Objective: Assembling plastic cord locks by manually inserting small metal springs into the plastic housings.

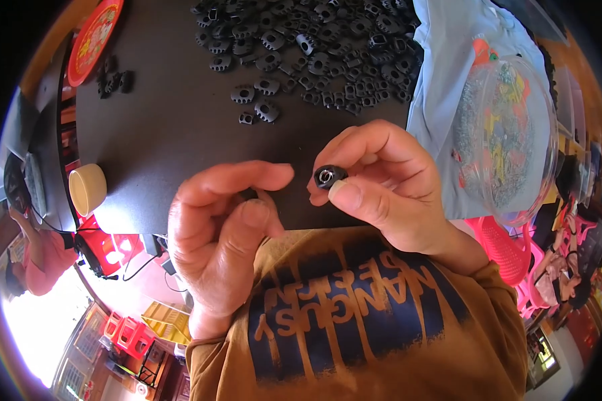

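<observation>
Between the thumb and fingers of my right hand [394,180] is a small black plastic piece, like a cord lock body [338,172], with a silver coil spring [326,177] showing in its open end. My left hand [224,227] faces it, a short gap away. Its index finger stretches toward the right hand, while the thumb presses on the other fingers. A bit of something dark [249,194] shows behind that thumb, mostly hidden. Beyond my hands lies a big heap of black toothed plastic pieces [321,63], with several loose ones [266,110] at its near edge.
On the right, a clear round tub [548,134] of small silver springs stands on light blue cloth [441,80]. Several black pieces [117,80] lie apart at the left, near a red patterned tray [73,63]. A yellowish cup [87,189] is at the dark table's [154,134] left edge.
</observation>
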Available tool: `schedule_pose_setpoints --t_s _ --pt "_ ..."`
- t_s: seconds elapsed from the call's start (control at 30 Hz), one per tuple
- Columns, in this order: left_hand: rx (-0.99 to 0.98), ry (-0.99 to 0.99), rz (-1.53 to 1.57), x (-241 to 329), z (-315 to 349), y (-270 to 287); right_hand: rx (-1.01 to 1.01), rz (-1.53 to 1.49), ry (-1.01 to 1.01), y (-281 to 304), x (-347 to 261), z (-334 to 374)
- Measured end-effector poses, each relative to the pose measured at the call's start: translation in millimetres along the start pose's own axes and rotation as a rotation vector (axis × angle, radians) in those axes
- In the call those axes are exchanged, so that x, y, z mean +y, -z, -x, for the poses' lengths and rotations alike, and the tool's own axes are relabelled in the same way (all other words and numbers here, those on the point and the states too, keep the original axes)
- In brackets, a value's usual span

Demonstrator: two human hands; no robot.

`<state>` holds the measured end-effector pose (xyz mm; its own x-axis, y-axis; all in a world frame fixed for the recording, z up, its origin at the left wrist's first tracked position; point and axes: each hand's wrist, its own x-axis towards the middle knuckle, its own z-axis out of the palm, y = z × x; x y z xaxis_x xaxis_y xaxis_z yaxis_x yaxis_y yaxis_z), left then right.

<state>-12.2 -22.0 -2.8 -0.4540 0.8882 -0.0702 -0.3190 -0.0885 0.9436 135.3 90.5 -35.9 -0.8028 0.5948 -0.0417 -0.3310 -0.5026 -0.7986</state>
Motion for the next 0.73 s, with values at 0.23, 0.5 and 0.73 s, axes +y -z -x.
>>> schedule_pose_setpoints --t_s 0.23,0.5,0.73 --pt "0.014 -0.052 0.102 -12.4 -7.9 5.4 -0.097 0.027 0.028 -2.7 2.3 -0.3" --pt "-0.063 -0.331 -0.480 -22.2 -13.4 4.9 -0.093 -0.124 -0.022 -9.4 5.5 -5.1" --pt "-0.063 -0.290 -0.431 -26.6 -12.2 8.9 -0.095 -0.135 -0.025 -7.8 6.9 -6.0"
